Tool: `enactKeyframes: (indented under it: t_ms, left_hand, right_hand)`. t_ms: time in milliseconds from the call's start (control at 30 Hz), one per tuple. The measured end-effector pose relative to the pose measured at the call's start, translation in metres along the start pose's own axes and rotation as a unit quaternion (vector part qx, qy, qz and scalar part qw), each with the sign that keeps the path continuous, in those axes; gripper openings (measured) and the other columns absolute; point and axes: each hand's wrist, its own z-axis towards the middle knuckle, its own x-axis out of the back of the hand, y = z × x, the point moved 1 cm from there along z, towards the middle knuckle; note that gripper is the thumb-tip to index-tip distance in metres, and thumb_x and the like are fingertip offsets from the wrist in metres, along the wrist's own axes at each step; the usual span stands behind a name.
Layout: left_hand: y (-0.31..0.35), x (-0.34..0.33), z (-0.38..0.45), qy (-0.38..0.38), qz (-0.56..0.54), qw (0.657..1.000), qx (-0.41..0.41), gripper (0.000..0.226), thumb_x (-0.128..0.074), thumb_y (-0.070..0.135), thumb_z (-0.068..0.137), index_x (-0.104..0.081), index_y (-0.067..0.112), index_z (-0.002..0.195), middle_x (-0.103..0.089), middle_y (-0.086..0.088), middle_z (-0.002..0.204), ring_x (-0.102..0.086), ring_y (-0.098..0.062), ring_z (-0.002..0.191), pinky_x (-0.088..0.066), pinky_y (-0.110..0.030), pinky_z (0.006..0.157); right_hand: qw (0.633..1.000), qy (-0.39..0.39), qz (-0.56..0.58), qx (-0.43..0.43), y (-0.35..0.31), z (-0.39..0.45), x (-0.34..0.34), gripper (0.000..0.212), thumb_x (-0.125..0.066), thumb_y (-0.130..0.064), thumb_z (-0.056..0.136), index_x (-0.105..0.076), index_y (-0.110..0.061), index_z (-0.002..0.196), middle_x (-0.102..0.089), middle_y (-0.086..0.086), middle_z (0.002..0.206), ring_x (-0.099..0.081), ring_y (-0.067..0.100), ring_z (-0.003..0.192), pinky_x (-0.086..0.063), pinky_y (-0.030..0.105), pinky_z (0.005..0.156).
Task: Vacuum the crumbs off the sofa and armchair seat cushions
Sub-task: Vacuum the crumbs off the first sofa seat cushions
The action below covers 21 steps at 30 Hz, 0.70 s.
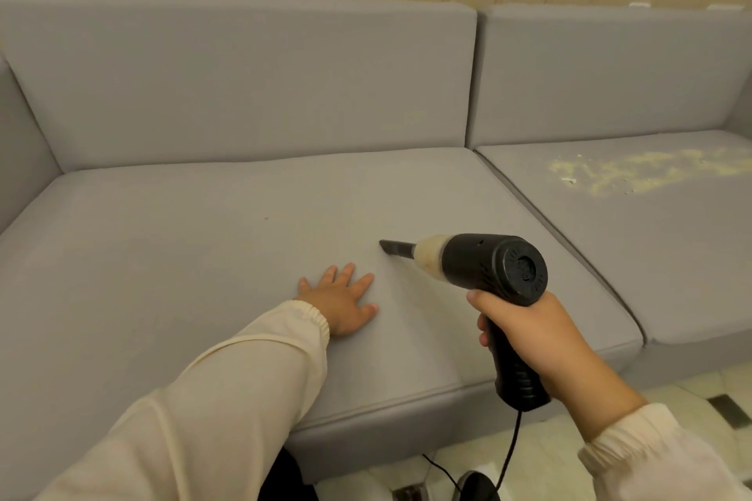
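Observation:
A grey sofa fills the view. My right hand [529, 334] grips the handle of a black handheld vacuum [494, 268]; its narrow nozzle [396, 247] points left and touches the left seat cushion [203, 248]. The clear dust cup behind the nozzle holds pale debris. My left hand [344, 299] rests flat on that cushion, fingers spread, just below and left of the nozzle. The left cushion looks nearly clean, with one tiny speck. A wide patch of yellowish crumbs [643, 171] lies on the right seat cushion [671, 256].
The vacuum's black cord [513, 447] hangs from the handle to the light tiled floor [569, 439] in front of the sofa. Grey back cushions stand behind both seats, and a beige wall rises behind them. A dark object lies on the floor at the bottom edge.

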Motion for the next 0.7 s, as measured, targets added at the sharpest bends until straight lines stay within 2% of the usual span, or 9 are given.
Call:
enactKeyframes:
  t_ms: [167, 400, 567, 700]
  left_hand:
    - [0.010, 0.001, -0.004, -0.008, -0.001, 1.000, -0.014, 0.071, -0.023, 0.071, 0.102, 0.006, 0.047, 0.163, 0.018, 0.009, 0.172, 0.012, -0.024, 0.160, -0.003, -0.070, 0.122]
    - [-0.017, -0.010, -0.031, -0.016, 0.034, 0.998, -0.040, 0.069, -0.024, 0.066, 0.104, 0.008, 0.046, 0.163, 0.018, 0.009, 0.172, 0.011, -0.023, 0.160, -0.006, -0.068, 0.123]
    - [-0.062, -0.026, -0.050, 0.002, 0.028, 1.000, -0.011, 0.068, -0.022, 0.067, 0.104, 0.010, 0.048, 0.161, 0.019, 0.010, 0.172, 0.012, -0.020, 0.160, -0.004, -0.064, 0.124]
    - [-0.072, -0.025, -0.051, 0.008, -0.009, 1.000, 0.013, 0.066, -0.019, 0.069, 0.104, 0.006, 0.048, 0.162, 0.015, 0.011, 0.173, 0.009, -0.020, 0.160, -0.005, -0.063, 0.124]
  right_hand:
    - [1.000, -0.015, 0.003, 0.010, -0.001, 0.002, -0.009, 0.022, -0.080, -0.022, 0.088, -0.073, -0.004, 0.099, -0.074, 0.016, 0.076, -0.071, 0.024, 0.063, -0.061, 0.045, 0.073]
    - [0.993, -0.089, -0.061, 0.047, -0.003, 0.007, -0.018, 0.022, -0.077, -0.023, 0.091, -0.073, -0.002, 0.095, -0.074, 0.019, 0.080, -0.073, 0.024, 0.065, -0.063, 0.051, 0.081]
    - [0.985, -0.131, -0.094, 0.064, 0.001, -0.001, -0.017, 0.018, -0.077, -0.019, 0.091, -0.071, -0.002, 0.093, -0.073, 0.015, 0.074, -0.072, 0.024, 0.065, -0.062, 0.049, 0.077]
    - [0.981, -0.130, -0.117, 0.080, -0.001, 0.000, -0.012, 0.021, -0.076, -0.019, 0.090, -0.071, 0.002, 0.089, -0.073, 0.019, 0.074, -0.071, 0.023, 0.063, -0.061, 0.046, 0.077]
